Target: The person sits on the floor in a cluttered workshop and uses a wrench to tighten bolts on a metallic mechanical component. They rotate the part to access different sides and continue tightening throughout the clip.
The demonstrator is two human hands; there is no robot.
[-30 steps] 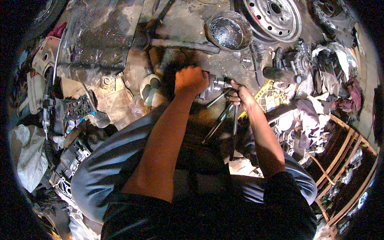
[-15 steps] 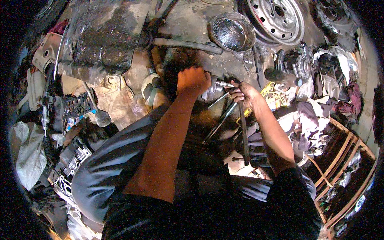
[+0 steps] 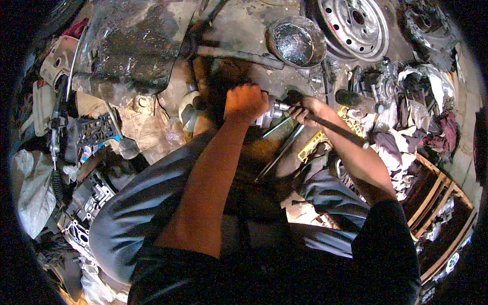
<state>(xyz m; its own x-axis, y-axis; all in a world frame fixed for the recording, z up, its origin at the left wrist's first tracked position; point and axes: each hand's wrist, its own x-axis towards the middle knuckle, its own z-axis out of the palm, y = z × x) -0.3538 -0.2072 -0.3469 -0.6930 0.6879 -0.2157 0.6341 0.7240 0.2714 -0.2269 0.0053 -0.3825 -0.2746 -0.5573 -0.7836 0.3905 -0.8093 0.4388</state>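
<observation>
My left hand point(image 3: 246, 105) is closed in a fist, its back toward me. What it grips is hidden beneath it. Right beside it shows a round silver metal part point(image 3: 268, 116), with a narrower bright fitting point(image 3: 282, 106) reaching toward the other hand. My right hand point(image 3: 308, 112), fingers curled, holds a long dark bar point(image 3: 341, 131) near that fitting. The bar slants down to the right across my forearm and ends in a rounded tip. Below the hands, thin metal rods point(image 3: 280, 152) slope toward my legs.
Beyond the hands stands a round pan of dark liquid point(image 3: 291, 41), next to a steel wheel rim point(image 3: 356, 23). A dark oily sheet point(image 3: 129, 46) lies at the far left. Engine parts point(image 3: 91, 201) crowd the left, rags point(image 3: 391, 152) and a wooden crate point(image 3: 442, 203) the right.
The bar's free end has swung up and outward to the right, from pointing toward my lap. My right forearm has shifted outward. The left hand has stayed nearly in place.
</observation>
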